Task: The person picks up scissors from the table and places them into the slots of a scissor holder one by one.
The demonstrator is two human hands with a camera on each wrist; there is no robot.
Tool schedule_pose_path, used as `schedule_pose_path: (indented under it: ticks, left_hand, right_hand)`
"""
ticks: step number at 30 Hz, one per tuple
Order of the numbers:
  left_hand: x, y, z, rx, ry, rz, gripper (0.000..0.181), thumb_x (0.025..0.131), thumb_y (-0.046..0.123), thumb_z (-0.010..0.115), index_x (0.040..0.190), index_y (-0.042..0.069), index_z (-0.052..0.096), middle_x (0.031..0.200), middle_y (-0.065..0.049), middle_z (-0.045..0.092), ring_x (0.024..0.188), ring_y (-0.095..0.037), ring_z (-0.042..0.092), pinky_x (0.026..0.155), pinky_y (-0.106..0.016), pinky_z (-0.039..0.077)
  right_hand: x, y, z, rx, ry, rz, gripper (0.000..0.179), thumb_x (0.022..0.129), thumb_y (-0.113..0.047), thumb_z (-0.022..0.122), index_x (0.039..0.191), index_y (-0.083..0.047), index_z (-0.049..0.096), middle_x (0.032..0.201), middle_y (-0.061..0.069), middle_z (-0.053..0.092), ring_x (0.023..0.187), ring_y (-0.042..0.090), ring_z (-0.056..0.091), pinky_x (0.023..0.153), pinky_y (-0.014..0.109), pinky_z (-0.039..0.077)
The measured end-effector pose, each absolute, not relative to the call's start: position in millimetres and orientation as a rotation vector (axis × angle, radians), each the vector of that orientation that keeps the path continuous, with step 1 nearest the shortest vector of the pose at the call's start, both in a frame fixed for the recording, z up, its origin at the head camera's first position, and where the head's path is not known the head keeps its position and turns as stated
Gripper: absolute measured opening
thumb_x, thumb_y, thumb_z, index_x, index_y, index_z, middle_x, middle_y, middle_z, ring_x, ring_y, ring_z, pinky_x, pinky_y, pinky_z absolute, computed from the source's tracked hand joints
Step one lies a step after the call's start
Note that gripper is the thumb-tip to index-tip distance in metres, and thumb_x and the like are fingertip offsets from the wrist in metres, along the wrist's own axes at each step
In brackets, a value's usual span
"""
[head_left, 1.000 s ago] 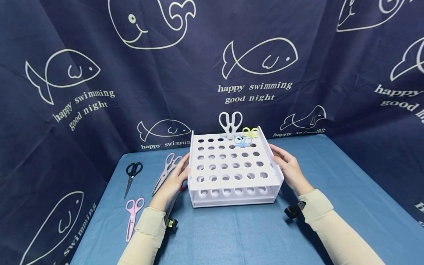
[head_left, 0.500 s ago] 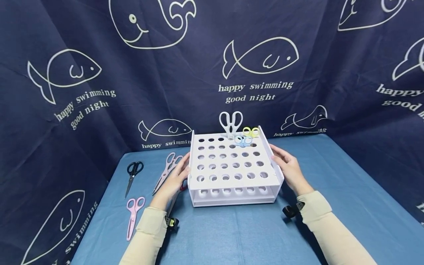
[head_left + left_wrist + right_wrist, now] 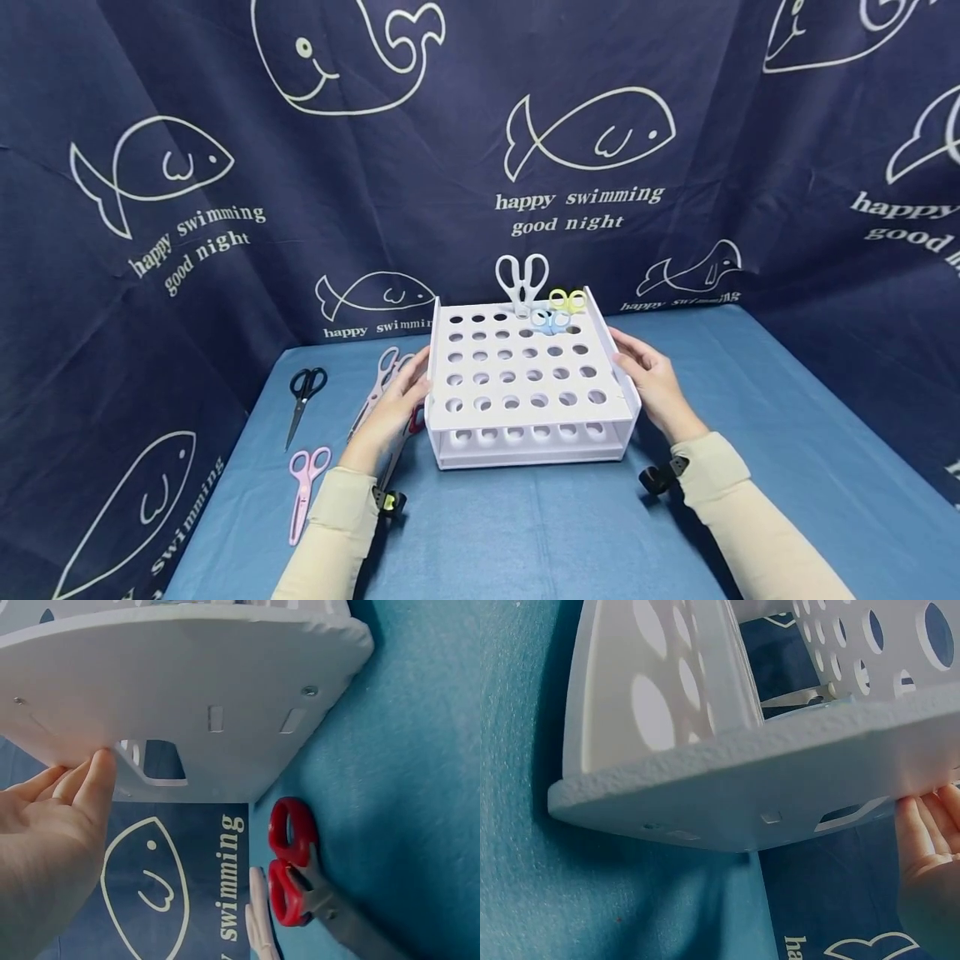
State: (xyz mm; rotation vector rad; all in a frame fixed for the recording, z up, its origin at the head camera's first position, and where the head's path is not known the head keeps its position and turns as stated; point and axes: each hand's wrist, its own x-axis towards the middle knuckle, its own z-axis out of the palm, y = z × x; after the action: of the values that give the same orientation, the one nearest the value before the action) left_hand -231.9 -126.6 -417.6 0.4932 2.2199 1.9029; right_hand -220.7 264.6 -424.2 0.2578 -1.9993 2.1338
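A white rack (image 3: 525,420) with rows of round holes stands on the blue cloth between my hands. My left hand (image 3: 390,413) touches its left side panel, fingers nearly straight against it in the left wrist view. Against the opposite panel, my right hand (image 3: 662,388) lays extended fingertips, seen in the right wrist view. Toward the rack's back right, white-handled scissors (image 3: 522,302), yellow-handled scissors (image 3: 567,308) and blue-handled scissors (image 3: 551,324) sit handles up in holes. Close to the left panel lie red-handled scissors (image 3: 318,879), partly behind my left hand in the head view.
Left of the rack, black scissors (image 3: 298,405), pink scissors (image 3: 301,495) and pale pink scissors (image 3: 377,385) lie on the blue cloth (image 3: 517,533). A dark blue curtain (image 3: 450,175) with fish drawings hangs close behind the rack and around the sides.
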Motion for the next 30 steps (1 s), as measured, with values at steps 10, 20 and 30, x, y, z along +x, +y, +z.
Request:
schedule_pose_path:
  ticks: [10, 20, 30]
  left_hand:
    - [-237.6, -135.0, -411.8, 0.593, 2.216, 1.867, 0.061, 0.1, 0.013, 0.049, 0.155, 0.009, 0.021, 0.161, -0.013, 0.019, 0.148, -0.028, 0.021, 0.119, -0.043, 0.023]
    - [-240.3, -143.4, -403.0, 0.561, 2.335, 1.698, 0.062, 0.098, 0.021, 0.057, 0.153, 0.013, 0.028, 0.16, -0.01, 0.026, 0.148, -0.026, 0.023, 0.119, -0.044, 0.023]
    - [-241.1, -149.1, -393.1, 0.454, 2.494, 1.544, 0.062, 0.093, 0.036, 0.065, 0.149, 0.024, 0.04, 0.156, -0.005, 0.036, 0.146, -0.027, 0.03, 0.119, -0.046, 0.026]
  right_hand:
    - [-223.4, 262.8, -426.4, 0.236, -1.996, 2.142, 0.051, 0.097, -0.012, 0.057, 0.142, 0.007, 0.041, 0.121, -0.014, 0.064, 0.11, -0.003, 0.059, 0.086, 0.01, 0.05]
    - [-223.5, 262.3, -428.6, 0.232, -1.995, 2.139, 0.051, 0.097, -0.013, 0.057, 0.142, 0.006, 0.042, 0.12, -0.015, 0.064, 0.108, -0.003, 0.059, 0.085, 0.01, 0.05]
    - [-222.5, 265.8, -428.1, 0.208, -2.001, 2.129, 0.05, 0.098, -0.014, 0.057, 0.142, 0.003, 0.044, 0.121, -0.016, 0.063, 0.109, -0.002, 0.057, 0.085, 0.009, 0.05]
